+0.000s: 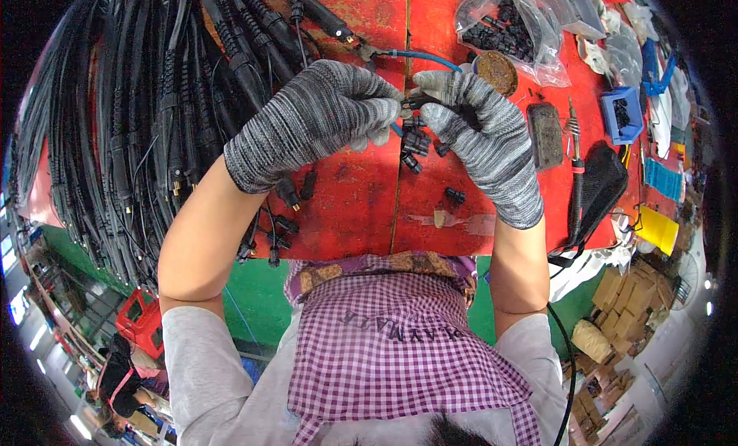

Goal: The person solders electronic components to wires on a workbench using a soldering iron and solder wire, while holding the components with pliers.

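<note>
Both my hands wear grey-and-black striped knit gloves and meet above the red tabletop (346,231). My left hand (315,119) is closed, fingertips pinched together. Opposite it, my right hand (484,138) pinches too, thumb and forefinger almost touching the left fingertips. Something small and dark shows between them; its kind is too small to tell. Under the fingers lies a little heap of black connector pieces (416,141). Blue-handled pliers (419,55) lie just beyond, partly hidden by my hands. Near their jaws is the end of a black cable connector (327,19) with a brass-coloured tip.
Bundled black cables (146,100) cover the left side. At right are a clear bag of black parts (511,31), a round tin (496,73), a dark block (546,136), a soldering iron (576,169) and a blue bin (623,115). A loose connector piece (455,194) lies nearer.
</note>
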A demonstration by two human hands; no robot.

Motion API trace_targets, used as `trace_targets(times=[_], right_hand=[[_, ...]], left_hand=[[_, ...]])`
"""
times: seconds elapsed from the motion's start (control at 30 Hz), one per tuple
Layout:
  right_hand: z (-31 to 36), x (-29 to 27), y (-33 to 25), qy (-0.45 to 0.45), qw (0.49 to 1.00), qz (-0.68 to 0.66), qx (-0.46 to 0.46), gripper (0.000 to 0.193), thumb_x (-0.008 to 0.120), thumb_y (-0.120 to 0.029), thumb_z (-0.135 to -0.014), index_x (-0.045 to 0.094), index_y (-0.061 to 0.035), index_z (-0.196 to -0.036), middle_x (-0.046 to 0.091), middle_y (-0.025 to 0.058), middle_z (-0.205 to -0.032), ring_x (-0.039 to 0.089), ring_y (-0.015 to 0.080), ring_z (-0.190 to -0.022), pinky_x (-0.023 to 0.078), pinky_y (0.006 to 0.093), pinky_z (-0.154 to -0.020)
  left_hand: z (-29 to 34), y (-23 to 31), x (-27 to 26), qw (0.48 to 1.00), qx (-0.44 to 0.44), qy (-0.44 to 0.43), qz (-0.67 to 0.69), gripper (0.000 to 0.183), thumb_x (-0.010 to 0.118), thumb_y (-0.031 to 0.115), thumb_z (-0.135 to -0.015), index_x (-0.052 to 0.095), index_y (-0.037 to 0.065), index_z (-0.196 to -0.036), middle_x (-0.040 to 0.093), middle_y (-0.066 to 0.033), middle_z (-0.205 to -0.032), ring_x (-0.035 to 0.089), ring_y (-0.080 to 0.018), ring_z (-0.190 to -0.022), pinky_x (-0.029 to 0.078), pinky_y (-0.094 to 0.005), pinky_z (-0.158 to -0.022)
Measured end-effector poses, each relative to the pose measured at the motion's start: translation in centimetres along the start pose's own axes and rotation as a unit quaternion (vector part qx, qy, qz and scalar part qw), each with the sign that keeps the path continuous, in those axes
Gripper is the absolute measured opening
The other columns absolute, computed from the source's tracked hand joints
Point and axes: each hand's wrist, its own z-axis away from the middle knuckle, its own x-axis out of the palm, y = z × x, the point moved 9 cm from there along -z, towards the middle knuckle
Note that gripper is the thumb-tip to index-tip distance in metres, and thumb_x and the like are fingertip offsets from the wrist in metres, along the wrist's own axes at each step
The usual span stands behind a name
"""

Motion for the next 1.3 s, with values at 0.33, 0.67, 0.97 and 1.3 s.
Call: trace_targets(times=[0.33, 0.67, 0.97, 1.3], right_hand=[[0.4, -1.3, 0.2, 0.047, 0.998, -0.05, -0.009, 0.03, 0.059, -0.008, -0.077, 0.052, -0.001, -0.105, 0.059, 0.0073, -0.095, 0.055, 0.0122, -0.084, 0.045, 0.0246, -0.075], [14.2, -8.2, 15.7, 0.344, 0.821, -0.445, 0.104, 0.043, 0.057, -0.028, -0.08, 0.044, -0.0049, -0.114, 0.056, 0.0043, -0.082, 0.052, 0.0117, -0.067, 0.044, 0.0218, -0.059], [17.3, -18.2, 18.7, 0.489, 0.661, -0.569, -0.005, 0.049, 0.054, -0.051, -0.074, 0.051, -0.004, -0.086, 0.055, 0.0063, -0.064, 0.052, 0.0179, -0.056, 0.043, 0.0279, -0.049], [26.6, -22.2, 17.5, 0.613, 0.689, -0.385, -0.004, 0.032, 0.052, -0.04, -0.08, 0.052, -0.0083, -0.078, 0.046, -0.0006, -0.05, 0.041, 0.0092, -0.041, 0.033, 0.0223, -0.039]], left_hand=[[-0.9, -0.5, 0.4, 1.0, -0.013, -0.022, -0.013, 0.02, 0.052, 0.024, -0.082, 0.058, 0.005, -0.085, 0.054, 0.0023, -0.061, 0.046, -0.0045, -0.05, 0.035, -0.0186, -0.045], [-1.3, -2.1, 0.9, 0.997, -0.059, -0.035, 0.025, 0.022, 0.053, 0.023, -0.081, 0.057, 0.002, -0.087, 0.057, -0.0005, -0.064, 0.049, -0.0053, -0.052, 0.038, -0.018, -0.046], [-1.2, -1.3, 1.4, 0.998, -0.029, 0.05, 0.038, 0.021, 0.056, 0.02, -0.08, 0.058, 0.002, -0.09, 0.055, 0.0013, -0.062, 0.047, -0.0046, -0.048, 0.035, -0.018, -0.043], [-1.3, -1.1, 0.8, 0.996, -0.044, 0.081, 0.009, 0.017, 0.054, 0.019, -0.081, 0.059, 0.004, -0.088, 0.056, 0.0018, -0.062, 0.047, -0.0033, -0.048, 0.036, -0.0168, -0.044]])
